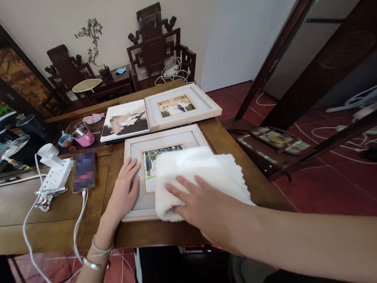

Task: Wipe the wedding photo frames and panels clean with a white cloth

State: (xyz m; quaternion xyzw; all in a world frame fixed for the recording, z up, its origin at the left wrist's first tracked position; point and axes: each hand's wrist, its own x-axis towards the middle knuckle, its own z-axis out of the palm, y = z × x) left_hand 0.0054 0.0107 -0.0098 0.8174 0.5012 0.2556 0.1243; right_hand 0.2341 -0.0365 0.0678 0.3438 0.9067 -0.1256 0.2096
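On the brown table (221, 140), near the edge closest to the person, lies a pale picture frame (149, 201) with a small photo (149, 172) in it. A fluffy white cloth (199, 160) sits on top and hides its right part and some of the photo. The right hand (203, 204) rests on the cloth, its fingers spread out and pressed down, not curled into a fist; the thumb is hard to see. The left hand (123, 190) lies on the frame's left side, with its fingers loose and straight, not wrapped around anything.

It looks like the wiping step, with the frame being rubbed clean. I think the next move calls for a soft, flat push of the cloth across the front, while the left hand stops the frame from sliding.

Just behind it, a second frame (183, 106) lies beside a flat picture panel (126, 118). To the left are a phone (84, 171) on a white wire, a white power strip (57, 177) and a pink cup (85, 137). Farther back, by the wall, stand dark wooden chairs (152, 40) and a little potted tree (93, 35).
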